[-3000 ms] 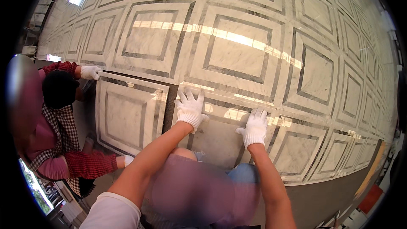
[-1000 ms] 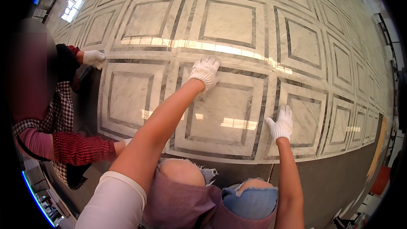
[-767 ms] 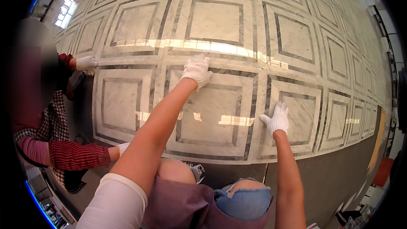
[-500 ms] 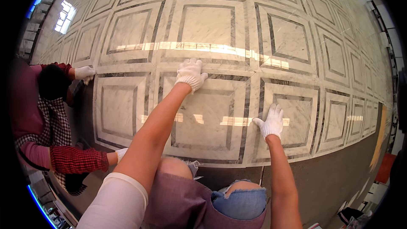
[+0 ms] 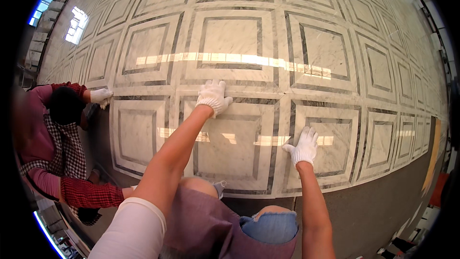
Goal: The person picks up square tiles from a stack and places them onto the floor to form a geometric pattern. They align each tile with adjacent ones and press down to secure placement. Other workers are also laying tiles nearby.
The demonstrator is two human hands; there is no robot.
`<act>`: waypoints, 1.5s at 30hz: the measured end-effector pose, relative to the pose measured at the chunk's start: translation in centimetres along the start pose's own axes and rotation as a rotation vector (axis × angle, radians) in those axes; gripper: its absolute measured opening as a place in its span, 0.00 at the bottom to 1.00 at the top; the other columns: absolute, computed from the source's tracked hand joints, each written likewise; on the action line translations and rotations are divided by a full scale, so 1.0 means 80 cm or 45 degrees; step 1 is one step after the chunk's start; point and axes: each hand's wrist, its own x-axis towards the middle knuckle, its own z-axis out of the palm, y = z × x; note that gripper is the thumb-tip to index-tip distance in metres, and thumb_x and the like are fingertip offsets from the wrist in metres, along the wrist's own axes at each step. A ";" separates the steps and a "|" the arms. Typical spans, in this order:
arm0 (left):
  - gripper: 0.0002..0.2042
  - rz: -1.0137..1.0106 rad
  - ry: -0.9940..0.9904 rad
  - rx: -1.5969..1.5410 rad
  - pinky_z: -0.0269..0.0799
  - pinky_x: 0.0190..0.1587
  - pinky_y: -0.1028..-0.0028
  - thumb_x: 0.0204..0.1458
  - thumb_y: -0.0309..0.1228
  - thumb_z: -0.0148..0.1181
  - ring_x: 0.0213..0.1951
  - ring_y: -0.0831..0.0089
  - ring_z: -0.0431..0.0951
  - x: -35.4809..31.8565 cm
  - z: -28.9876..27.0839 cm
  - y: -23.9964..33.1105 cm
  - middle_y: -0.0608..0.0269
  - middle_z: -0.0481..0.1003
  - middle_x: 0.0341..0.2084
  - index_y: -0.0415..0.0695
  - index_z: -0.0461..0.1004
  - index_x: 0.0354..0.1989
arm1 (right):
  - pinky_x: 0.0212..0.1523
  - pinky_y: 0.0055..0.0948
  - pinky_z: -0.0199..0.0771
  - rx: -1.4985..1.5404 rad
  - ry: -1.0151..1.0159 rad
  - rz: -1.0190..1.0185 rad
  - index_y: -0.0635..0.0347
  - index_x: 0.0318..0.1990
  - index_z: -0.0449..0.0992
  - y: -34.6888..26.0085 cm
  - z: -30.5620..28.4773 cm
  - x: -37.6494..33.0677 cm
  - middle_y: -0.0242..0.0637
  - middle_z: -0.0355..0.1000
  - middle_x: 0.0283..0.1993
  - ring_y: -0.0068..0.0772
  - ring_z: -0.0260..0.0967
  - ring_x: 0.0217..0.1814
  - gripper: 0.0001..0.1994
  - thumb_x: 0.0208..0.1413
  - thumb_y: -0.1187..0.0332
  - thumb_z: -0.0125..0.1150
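Note:
Both my hands wear white knitted gloves and lie on polished marble tiles with dark square-frame borders. My left hand (image 5: 214, 98) rests flat across the far edge of the middle front tile (image 5: 227, 151), fingers spread slightly, holding nothing. My right hand (image 5: 304, 148) lies flat on the left part of the neighbouring front tile (image 5: 335, 156), its thumb stretched out toward the joint between the two tiles. Beneath my palms, the contact with the stone is hidden.
A co-worker in a red checked sleeve (image 5: 91, 193) crouches at the left. That person's gloved hand (image 5: 100, 96) is at the left tile's (image 5: 136, 132) outer corner. My knees are by the near tile edge, above grey floor (image 5: 354, 220). A yellowish strip (image 5: 431, 158) lies far right.
The whole view has shifted, so the tiles appear lower. My hands keep nearly the same places on the tiles. The co-worker's nearer hand is now more hidden behind my left arm.

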 end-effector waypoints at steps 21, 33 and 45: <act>0.19 0.211 0.934 -0.092 0.55 0.61 0.53 0.53 0.39 0.56 0.56 0.55 0.64 0.115 0.053 0.036 0.56 0.66 0.51 0.47 0.67 0.52 | 0.65 0.47 0.57 -0.055 -0.204 -0.053 0.67 0.65 0.56 -0.005 -0.033 0.020 0.53 0.49 0.71 0.55 0.46 0.72 0.52 0.36 0.46 0.74; 0.21 0.208 0.833 -0.102 0.52 0.63 0.53 0.52 0.36 0.57 0.59 0.54 0.60 0.116 0.048 0.045 0.55 0.64 0.53 0.46 0.65 0.55 | 0.67 0.49 0.54 -0.107 -0.214 -0.030 0.70 0.64 0.57 0.000 -0.019 0.023 0.58 0.51 0.69 0.61 0.45 0.72 0.54 0.32 0.45 0.75; 0.23 0.201 0.749 -0.138 0.55 0.61 0.52 0.47 0.34 0.60 0.57 0.55 0.63 0.132 0.046 0.039 0.55 0.64 0.52 0.46 0.66 0.53 | 0.69 0.53 0.47 -0.002 -0.292 -0.004 0.74 0.63 0.56 -0.014 -0.035 0.040 0.63 0.48 0.69 0.66 0.42 0.72 0.52 0.32 0.53 0.77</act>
